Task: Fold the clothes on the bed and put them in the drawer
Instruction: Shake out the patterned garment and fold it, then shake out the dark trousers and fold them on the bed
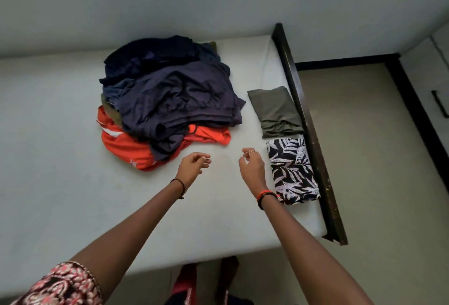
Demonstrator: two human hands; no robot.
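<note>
Clothes first: where do they lie?

An unfolded pile (175, 100) sits on the bed (60, 159). It is mostly dark navy pieces, with an orange garment (126, 149) spreading out from under its near side.

Is anything folded?

Two pieces, both right of the pile and apart from it. A folded olive-grey garment (275, 110) lies level with the pile's middle. A folded leaf-print garment (291, 171) lies nearer the person than the pile, its far edge meeting the olive one. Further right of the pile runs the dark bed frame (308, 134).

And the hands?

The left hand (193, 167) hovers just in front of the pile, beside the orange garment. Its grip is released, fingers loosely curled round nothing. The right hand (251, 167) is level with it, further right of the pile and just beside the leaf-print garment. Its grip is equally slack and holds nothing.

And the drawer?

Far right of the pile, past the frame, a dark handle (440, 104) shows on a pale front. Whether that is a drawer I cannot tell.
</note>
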